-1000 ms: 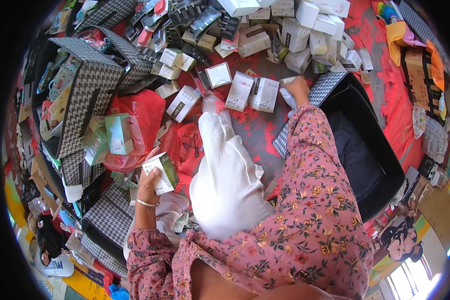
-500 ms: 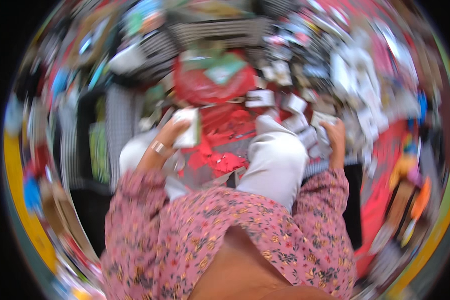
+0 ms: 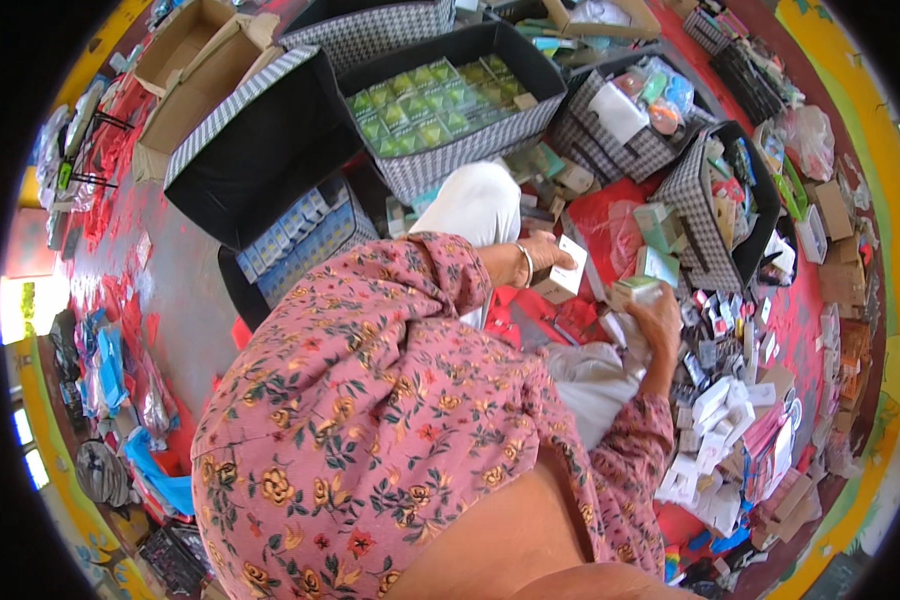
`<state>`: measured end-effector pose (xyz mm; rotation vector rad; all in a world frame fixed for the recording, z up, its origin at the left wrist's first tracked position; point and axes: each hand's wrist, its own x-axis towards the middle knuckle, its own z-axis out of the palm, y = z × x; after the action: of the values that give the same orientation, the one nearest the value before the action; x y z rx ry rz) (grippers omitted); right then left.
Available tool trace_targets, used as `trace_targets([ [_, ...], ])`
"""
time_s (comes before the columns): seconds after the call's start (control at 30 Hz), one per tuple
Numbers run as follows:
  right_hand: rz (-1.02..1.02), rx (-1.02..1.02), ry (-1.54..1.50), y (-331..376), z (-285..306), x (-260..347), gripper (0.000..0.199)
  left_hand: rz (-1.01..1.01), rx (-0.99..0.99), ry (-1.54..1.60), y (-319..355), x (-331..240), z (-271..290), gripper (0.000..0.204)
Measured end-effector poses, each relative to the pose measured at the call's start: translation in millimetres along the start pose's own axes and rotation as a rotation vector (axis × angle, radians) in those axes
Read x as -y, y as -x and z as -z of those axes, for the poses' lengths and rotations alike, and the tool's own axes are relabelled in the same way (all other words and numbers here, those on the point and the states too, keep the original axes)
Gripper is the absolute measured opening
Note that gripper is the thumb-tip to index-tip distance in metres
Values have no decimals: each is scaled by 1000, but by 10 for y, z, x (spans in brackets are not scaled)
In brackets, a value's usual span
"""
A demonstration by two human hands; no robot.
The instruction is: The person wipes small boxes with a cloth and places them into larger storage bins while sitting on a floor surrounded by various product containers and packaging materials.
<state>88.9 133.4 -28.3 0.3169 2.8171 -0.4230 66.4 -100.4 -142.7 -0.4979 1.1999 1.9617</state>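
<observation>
My left hand (image 3: 542, 254), with a bangle at the wrist, is closed on a small white carton (image 3: 568, 268). To its right, my right hand (image 3: 658, 318) is wrapped round a small pale green and white carton (image 3: 632, 291). Just beyond that hand lie a green and white carton (image 3: 658, 264) and another pale green carton (image 3: 658, 226). They rest by a red plastic bag (image 3: 602, 218). Several small cartons lie between my knees, partly hidden by my hands and my white trousers.
A checked bin (image 3: 460, 165) full of green cartons stands ahead, and a bin of blue cartons (image 3: 300, 232) to the left. Checked bins (image 3: 705, 215) of mixed goods stand at the right. Loose white cartons (image 3: 715, 420) and small items cover the red floor there; brown cardboard boxes (image 3: 205, 85) are far left.
The view has swung round to the left and sharpened. My hands have come closer together; the right hand has left the pile of small boxes at the right and holds a carton.
</observation>
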Motion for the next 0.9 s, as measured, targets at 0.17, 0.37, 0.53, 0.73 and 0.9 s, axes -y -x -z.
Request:
trace_targets([
  [0.17, 10, 23, 91, 56, -668, -107, 62, -141, 40, 45, 101, -345, 249, 21],
  [0.37, -48, -81, 44, -83, -352, -207, 70, -218, -77, 64, -335, -1114, 125, 23],
  [0.53, 32, -277, 69, -284, -42, -279, 83, -143, -214, 151, -837, -1143, -3, 37],
  [0.73, -324, -366, 8, -100, 354, -512, 67, -323, -142, 136, -173, -1325, -233, 32],
  [0.9, -295, -245, 105, -527, 406, -366, 64, -279, -133, 97, -173, -1283, -332, 26],
])
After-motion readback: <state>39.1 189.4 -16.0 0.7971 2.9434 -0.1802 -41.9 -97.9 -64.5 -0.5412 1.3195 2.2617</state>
